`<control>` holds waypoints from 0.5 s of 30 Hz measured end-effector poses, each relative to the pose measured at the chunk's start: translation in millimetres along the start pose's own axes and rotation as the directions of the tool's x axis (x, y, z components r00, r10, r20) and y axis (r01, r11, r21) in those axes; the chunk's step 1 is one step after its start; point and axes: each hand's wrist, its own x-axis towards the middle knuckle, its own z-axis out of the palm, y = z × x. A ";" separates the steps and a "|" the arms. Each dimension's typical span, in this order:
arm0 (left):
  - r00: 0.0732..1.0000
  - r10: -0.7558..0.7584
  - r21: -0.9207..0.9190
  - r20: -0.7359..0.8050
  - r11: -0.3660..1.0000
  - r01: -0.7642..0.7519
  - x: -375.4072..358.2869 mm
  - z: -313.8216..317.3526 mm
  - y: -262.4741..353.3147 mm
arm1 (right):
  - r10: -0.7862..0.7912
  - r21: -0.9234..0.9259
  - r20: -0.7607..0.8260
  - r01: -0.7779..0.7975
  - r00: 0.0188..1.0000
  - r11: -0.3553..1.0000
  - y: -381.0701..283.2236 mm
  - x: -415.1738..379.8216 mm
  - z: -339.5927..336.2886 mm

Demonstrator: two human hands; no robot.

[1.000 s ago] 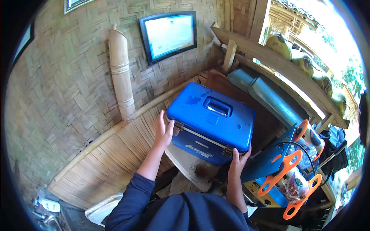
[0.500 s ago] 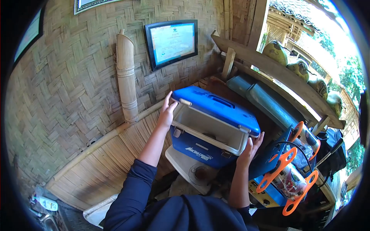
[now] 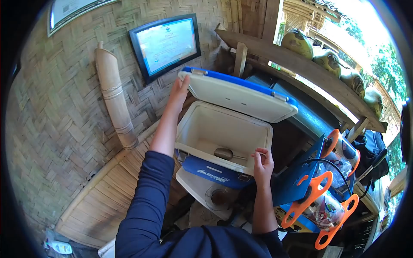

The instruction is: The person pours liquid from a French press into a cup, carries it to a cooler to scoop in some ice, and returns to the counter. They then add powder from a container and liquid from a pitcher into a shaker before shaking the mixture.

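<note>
Nearest, the right hand (image 3: 263, 165) is at the front right corner of the one blue-and-white rectangular plastic cooler box (image 3: 198, 168), its fingers slightly curled and apart; whether they touch the rim cannot be told. The cooler box stands on a pale, smooth desk (image 3: 193, 184), its lettered front turned to the person and its long axis running from left to right, slanting away on the left. Inside lies one grey, metallic-looking scoop (image 3: 223, 153), bowl to the left and handle to the right. Beyond, the left hand (image 3: 177, 96) has its fingers clamped on the left end of the single blue lid (image 3: 241, 96), which is tilted up, pale underside facing the person. Farther off are one carved bamboo tube (image 3: 112, 94), two framed sheets (image 3: 167, 45) on the woven wall (image 3: 51, 107), and four green coconuts (image 3: 297, 43) along a brown wooden plank (image 3: 301, 69).
</note>
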 end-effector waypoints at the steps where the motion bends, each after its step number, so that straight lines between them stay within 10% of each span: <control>1: 0.999 0.042 -0.011 0.004 0.999 -0.042 16.7 3.9 -12.3 | 0.008 -0.003 -0.009 -0.008 1.000 1.000 3.2 0.8 0.5; 10: 0.952 0.222 -0.130 -0.212 0.959 -0.252 49.5 28.6 -73.8 | 0.019 -0.399 0.046 0.001 0.999 0.917 -2.7 5.9 13.4; 15: 0.951 0.239 -0.213 -0.197 0.936 -0.280 49.7 28.1 -112.5 | 0.340 -0.557 0.258 -0.148 0.904 0.817 -9.0 40.8 42.0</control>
